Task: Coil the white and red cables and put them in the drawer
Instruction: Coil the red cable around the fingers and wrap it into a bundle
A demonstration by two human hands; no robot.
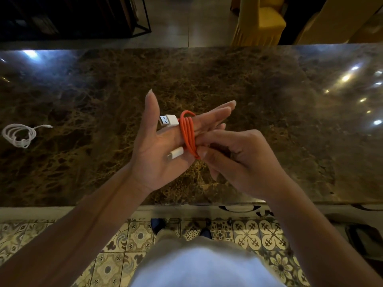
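Red cable [187, 133] is looped in several turns around the straight fingers of the flat, palm-up left hand [163, 141] above the marble table [259, 96], the right hand [234, 158] pinching its lower end, while the coiled white cable [18, 134] lies far left.

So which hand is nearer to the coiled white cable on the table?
Left. The left hand is nearer the white cable, which lies apart at its left; the right hand is beyond it, farther right.
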